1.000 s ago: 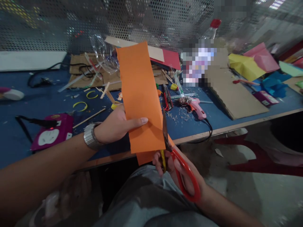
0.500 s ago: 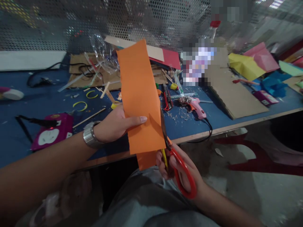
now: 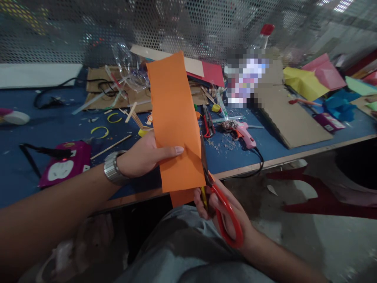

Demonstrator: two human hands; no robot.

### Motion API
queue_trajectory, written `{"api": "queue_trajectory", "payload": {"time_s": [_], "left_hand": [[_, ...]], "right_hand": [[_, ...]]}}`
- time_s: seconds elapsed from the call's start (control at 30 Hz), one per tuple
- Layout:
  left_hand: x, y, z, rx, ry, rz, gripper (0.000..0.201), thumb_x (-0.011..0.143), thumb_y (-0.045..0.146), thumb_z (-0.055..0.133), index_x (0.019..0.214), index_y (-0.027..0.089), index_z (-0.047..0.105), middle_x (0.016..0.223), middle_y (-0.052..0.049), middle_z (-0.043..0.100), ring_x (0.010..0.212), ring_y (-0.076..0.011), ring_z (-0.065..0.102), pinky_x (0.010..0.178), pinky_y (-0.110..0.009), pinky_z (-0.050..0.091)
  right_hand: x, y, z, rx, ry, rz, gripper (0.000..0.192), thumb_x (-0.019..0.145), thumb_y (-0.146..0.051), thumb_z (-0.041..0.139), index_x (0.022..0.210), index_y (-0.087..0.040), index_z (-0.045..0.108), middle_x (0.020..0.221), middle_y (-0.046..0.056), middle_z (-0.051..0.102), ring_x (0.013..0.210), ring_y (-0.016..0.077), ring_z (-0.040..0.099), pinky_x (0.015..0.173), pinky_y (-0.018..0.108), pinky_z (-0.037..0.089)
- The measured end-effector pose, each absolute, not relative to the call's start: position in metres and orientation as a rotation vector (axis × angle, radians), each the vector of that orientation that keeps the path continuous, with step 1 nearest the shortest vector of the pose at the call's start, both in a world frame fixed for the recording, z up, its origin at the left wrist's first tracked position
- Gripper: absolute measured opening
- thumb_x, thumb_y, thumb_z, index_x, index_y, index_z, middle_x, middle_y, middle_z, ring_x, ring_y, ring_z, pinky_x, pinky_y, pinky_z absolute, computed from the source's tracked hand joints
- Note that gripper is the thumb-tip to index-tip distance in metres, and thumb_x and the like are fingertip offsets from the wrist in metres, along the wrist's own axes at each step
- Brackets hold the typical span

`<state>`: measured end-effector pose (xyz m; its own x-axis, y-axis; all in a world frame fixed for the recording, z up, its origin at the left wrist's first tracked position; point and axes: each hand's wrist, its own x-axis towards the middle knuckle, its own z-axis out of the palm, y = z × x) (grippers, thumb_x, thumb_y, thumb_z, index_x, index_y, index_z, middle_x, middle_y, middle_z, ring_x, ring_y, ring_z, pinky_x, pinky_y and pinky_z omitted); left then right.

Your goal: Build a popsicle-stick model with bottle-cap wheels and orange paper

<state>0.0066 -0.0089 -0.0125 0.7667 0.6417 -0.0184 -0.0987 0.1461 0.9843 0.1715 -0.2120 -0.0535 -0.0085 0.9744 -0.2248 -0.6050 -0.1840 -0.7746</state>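
Holding the orange paper strip (image 3: pixel 173 118) upright in front of me, above the near edge of the blue worktable (image 3: pixel 35 125), I have my left hand (image 3: pixel 141 157) pinched on its left edge, thumb across the front and fingers behind. The sheet looks light and floppy, I judge, so it will bend away from the blades unless I grip it close to the cut line and keep it taut; it would tear or crease easily if pulled hard. My right hand (image 3: pixel 224 212) is closed through the red loops of the scissors (image 3: pixel 215 192), whose blades run up along the strip's lower right edge, nearly closed as far as I can tell. A second layer of orange shows below the strip's bottom edge. Beyond the paper on the table lie a pink glue gun (image 3: pixel 244 133), a small pair of pliers (image 3: pixel 208 124) and a flat cardboard sheet (image 3: pixel 291 122); a magenta device (image 3: pixel 64 165) sits by my left wrist.
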Motion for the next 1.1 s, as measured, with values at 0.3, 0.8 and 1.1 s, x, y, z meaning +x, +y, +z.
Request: {"api": "queue_trajectory", "payload": {"time_s": [0.3,0.8,1.1], "left_hand": [[0.0061,-0.0068,-0.0148,1.344,0.493,0.576,0.047,0.086,0.032,0.091,0.125,0.013,0.073,0.133,-0.015,0.080,0.106,-0.0258,0.079,0.089,-0.037,0.067],[0.0056,-0.0053,-0.0166,1.359,0.508,0.557,0.048,0.083,0.034,0.092,0.123,0.016,0.073,0.129,-0.013,0.082,0.098,-0.0228,0.079,0.082,-0.033,0.067],[0.0050,-0.0079,-0.0137,1.335,0.510,0.539,0.047,0.087,0.032,0.089,0.126,0.015,0.072,0.133,-0.015,0.080,0.108,-0.0274,0.078,0.092,-0.040,0.065]], "right_hand": [[0.1713,-0.2137,-0.0567,-0.899,-0.539,1.551,0.034,0.099,-0.048,0.078,0.125,-0.026,0.074,0.091,0.001,0.065,0.061,0.0073,0.049,0.058,0.023,0.037],[0.1692,-0.2137,-0.0531,-0.895,-0.517,1.567,0.037,0.098,-0.052,0.077,0.123,-0.025,0.072,0.090,0.000,0.062,0.057,0.0058,0.047,0.055,0.023,0.033],[0.1698,-0.2167,-0.0546,-0.890,-0.523,1.561,0.028,0.101,-0.049,0.074,0.107,-0.022,0.071,0.090,0.000,0.062,0.057,0.0065,0.049,0.053,0.023,0.035]]}}
